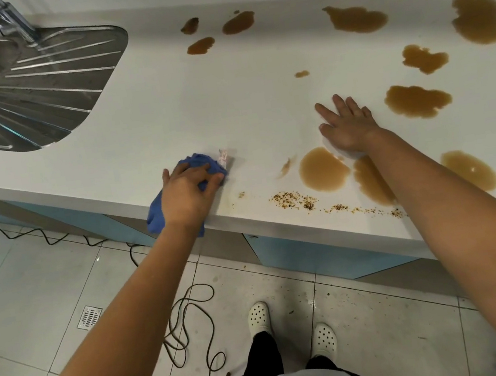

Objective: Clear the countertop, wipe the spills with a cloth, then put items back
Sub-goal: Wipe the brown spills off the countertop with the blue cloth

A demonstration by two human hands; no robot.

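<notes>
My left hand (188, 191) grips a blue cloth (205, 162) at the front edge of the white countertop (196, 99); part of the cloth hangs over the edge. A small pale label or scrap (223, 157) lies right beside the cloth. My right hand (347, 124) rests flat on the counter with its fingers spread. Several brown liquid spills cover the right half, one (322, 169) just in front of the right hand and another (417, 100) to its right. Dry spice crumbs (299, 201) are scattered along the front edge.
A steel sink with a ribbed drainboard (35, 87) and a tap (11, 22) sits at the left. A black cable (192, 320) lies coiled on the tiled floor by my white shoes (258, 318). A floor drain (89, 317) is at the left.
</notes>
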